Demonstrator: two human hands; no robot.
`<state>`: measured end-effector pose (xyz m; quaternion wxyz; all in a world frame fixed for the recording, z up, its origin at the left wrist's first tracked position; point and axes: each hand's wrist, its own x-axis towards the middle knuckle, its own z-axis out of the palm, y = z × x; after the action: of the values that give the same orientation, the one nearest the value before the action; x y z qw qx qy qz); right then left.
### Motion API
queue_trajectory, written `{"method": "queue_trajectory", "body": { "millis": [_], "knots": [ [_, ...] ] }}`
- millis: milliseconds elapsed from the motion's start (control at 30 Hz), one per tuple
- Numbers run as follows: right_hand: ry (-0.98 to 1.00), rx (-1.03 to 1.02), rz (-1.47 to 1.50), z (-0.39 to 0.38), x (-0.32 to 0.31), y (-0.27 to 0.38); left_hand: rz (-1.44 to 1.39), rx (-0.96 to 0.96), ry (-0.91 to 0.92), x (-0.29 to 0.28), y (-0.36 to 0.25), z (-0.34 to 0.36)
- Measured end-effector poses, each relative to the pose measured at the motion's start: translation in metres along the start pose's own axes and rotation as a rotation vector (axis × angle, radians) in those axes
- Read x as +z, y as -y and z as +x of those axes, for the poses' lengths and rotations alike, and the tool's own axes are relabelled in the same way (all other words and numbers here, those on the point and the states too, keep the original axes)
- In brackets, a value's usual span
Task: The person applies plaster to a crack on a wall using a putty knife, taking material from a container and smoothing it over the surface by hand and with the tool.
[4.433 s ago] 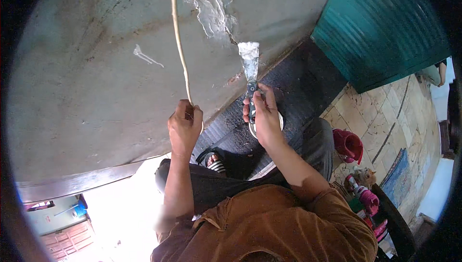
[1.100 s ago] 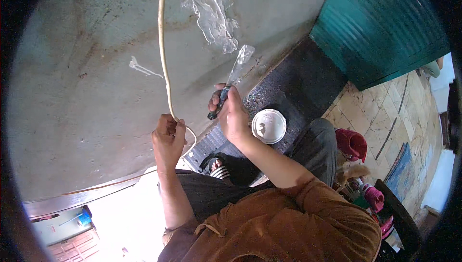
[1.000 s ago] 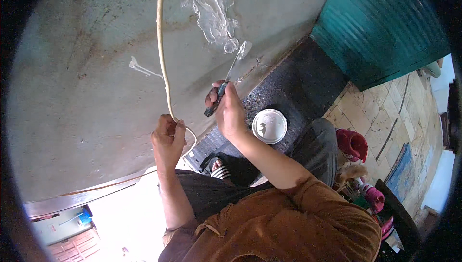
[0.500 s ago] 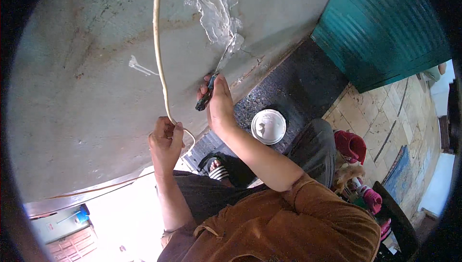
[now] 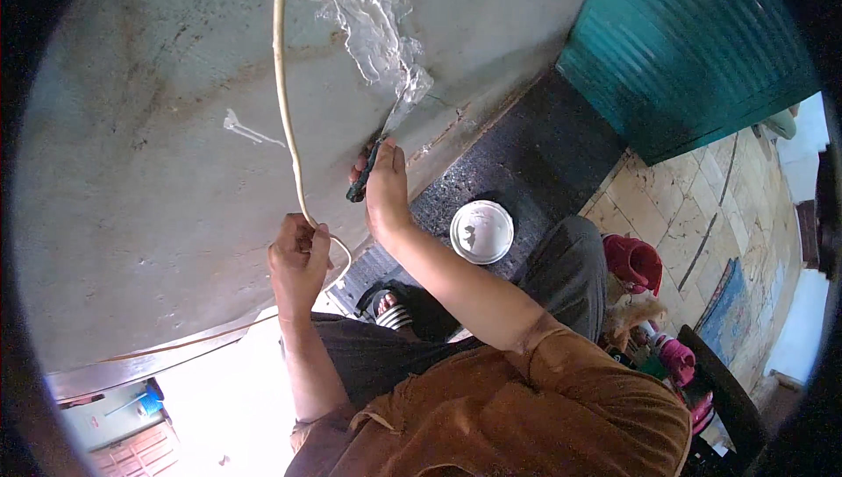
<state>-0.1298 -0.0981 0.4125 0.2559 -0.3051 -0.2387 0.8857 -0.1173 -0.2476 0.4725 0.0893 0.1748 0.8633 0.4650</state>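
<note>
My right hand (image 5: 387, 181) is closed on the dark handle of a putty knife (image 5: 366, 170), whose coated metal blade meets the lower end of a rough white filler patch (image 5: 364, 12) on the grey wall (image 5: 158, 170). My left hand (image 5: 296, 262), lower and to the left, pinches a cream cable (image 5: 289, 126) that runs up across the wall and bends round below the fingers. A thin white smear (image 5: 250, 131) sits left of the patch. A round white container (image 5: 481, 231) with grey marks inside rests on the dark speckled step (image 5: 544, 139), right of my right hand.
A teal corrugated panel (image 5: 675, 47) stands at upper right beside floor tiles (image 5: 667, 196). By my right knee are a red bucket (image 5: 631, 262), an orange furry animal (image 5: 633, 315), pink items (image 5: 677, 359) and a blue mat (image 5: 728, 310). My sandalled foot (image 5: 390, 310) is below the cable loop.
My right hand has moved up and left with the knife, its blade now at the patch's lower end. The white container is uncovered. My left hand has shifted slightly down and left along the cable.
</note>
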Motion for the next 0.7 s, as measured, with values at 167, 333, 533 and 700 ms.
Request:
{"method": "queue_trajectory", "body": {
  "millis": [167, 333, 533, 700],
  "knots": [
    [-0.028, 0.03, -0.006, -0.003, 0.006, 0.002, 0.001, 0.016, 0.007, 0.003, 0.002, -0.001],
    [-0.13, -0.017, -0.028, 0.004, 0.011, 0.002, -0.056, 0.034, 0.035, 0.001, 0.007, -0.001],
    [-0.15, -0.058, -0.025, 0.013, 0.001, 0.007, -0.029, 0.016, 0.02, 0.003, 0.001, -0.003],
    [-0.177, -0.122, 0.054, 0.004, -0.023, 0.008, -0.023, 0.021, 0.019, 0.002, 0.002, -0.004]
  ]
}}
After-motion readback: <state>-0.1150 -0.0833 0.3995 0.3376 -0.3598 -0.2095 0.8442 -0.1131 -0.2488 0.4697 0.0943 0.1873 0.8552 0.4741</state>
